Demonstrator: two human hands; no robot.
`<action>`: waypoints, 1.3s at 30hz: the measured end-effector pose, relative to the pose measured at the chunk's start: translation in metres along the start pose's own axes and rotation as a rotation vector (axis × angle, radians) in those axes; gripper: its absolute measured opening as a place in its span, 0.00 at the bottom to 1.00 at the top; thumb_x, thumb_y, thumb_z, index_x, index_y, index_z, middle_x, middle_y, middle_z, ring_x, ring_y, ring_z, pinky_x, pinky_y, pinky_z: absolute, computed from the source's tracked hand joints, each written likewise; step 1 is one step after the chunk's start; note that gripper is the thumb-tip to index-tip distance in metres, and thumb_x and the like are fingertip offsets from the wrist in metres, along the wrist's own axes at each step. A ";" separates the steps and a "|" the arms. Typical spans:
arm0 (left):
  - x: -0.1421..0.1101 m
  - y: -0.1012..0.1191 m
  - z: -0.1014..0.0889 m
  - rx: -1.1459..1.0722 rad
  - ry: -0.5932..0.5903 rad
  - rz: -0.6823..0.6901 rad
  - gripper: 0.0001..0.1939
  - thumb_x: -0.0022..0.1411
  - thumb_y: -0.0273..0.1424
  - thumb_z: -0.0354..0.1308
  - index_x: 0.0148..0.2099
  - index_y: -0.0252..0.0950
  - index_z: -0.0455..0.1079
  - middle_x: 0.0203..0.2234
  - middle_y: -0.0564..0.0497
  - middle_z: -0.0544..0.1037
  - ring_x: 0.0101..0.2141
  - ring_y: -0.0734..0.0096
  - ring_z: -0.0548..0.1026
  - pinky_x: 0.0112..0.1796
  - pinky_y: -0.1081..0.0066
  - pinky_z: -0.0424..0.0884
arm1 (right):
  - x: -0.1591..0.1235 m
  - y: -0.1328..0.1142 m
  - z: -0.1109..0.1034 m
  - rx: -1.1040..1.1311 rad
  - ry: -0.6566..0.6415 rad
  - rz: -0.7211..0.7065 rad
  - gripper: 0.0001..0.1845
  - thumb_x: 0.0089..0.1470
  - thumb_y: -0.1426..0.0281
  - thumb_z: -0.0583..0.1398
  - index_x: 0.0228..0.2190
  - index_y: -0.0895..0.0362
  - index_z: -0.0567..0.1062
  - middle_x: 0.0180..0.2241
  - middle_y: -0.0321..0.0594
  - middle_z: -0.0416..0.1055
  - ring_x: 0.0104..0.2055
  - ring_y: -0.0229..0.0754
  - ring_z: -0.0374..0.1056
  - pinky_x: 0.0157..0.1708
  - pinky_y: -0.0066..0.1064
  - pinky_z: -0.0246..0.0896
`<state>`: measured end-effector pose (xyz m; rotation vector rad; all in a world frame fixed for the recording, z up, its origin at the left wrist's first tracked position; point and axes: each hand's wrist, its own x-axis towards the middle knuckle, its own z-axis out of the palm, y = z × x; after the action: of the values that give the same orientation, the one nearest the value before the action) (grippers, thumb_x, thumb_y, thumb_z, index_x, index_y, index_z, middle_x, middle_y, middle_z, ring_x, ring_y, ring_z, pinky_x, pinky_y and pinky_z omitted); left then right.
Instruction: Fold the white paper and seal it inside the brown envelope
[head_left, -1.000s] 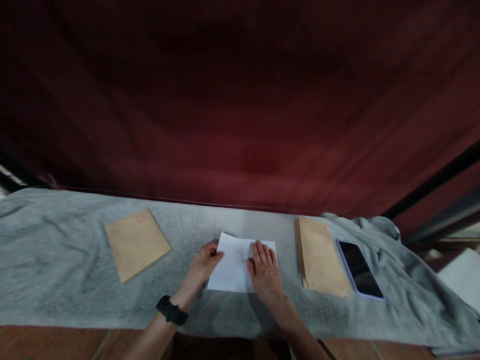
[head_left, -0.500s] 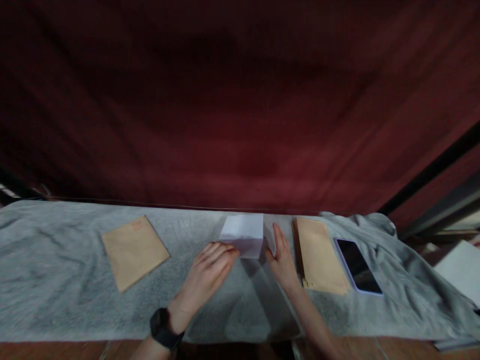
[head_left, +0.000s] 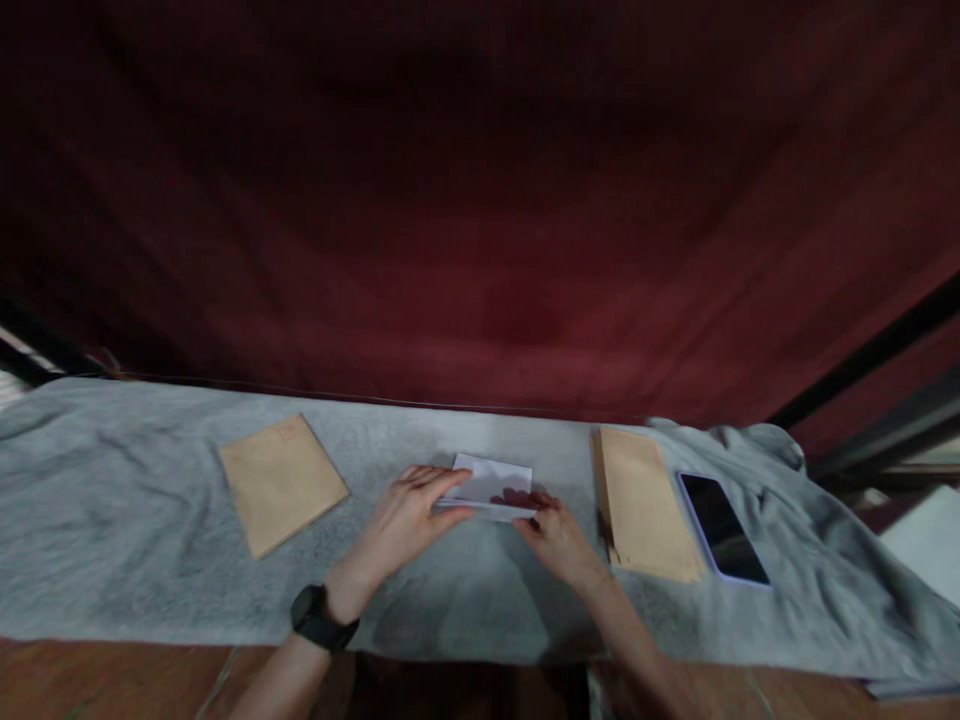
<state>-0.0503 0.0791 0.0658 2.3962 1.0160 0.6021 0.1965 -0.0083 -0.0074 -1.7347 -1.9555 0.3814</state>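
A folded sheet of white paper (head_left: 491, 482) lies on the grey cloth in front of me, its near edge slightly raised. My left hand (head_left: 409, 515) pinches its left end between thumb and fingers. At the right end, my right hand (head_left: 556, 535) grips the near corner, thumb below and fingers over the top. A dark watch (head_left: 322, 620) sits on my left wrist. Beside my right hand is a stack of brown envelopes (head_left: 649, 505).
A brown envelope (head_left: 283, 483) lies to the left on the grey cloth (head_left: 135, 520). A phone (head_left: 724, 528) with a pale purple edge rests right of the stack. Behind the table hangs a dark red curtain (head_left: 480, 250). The cloth is rumpled at the far right.
The white paper's upright part has come down and it now looks flatter. My right hand, apart from the paper before, has closed on its right end; my left thumb and fingers now pinch the left end.
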 end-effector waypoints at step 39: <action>0.011 -0.016 0.049 -0.005 -0.083 -0.554 0.20 0.61 0.28 0.62 0.56 0.36 0.70 0.39 0.45 0.83 0.40 0.59 0.81 0.40 0.68 0.70 | -0.005 0.017 0.017 -0.330 0.137 0.104 0.11 0.65 0.64 0.58 0.35 0.54 0.78 0.47 0.45 0.75 0.49 0.50 0.68 0.49 0.40 0.61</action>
<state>-0.0254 0.0850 0.0202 1.9775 1.5493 0.2981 0.2020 -0.0085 -0.0308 -2.0128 -1.9155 -0.0304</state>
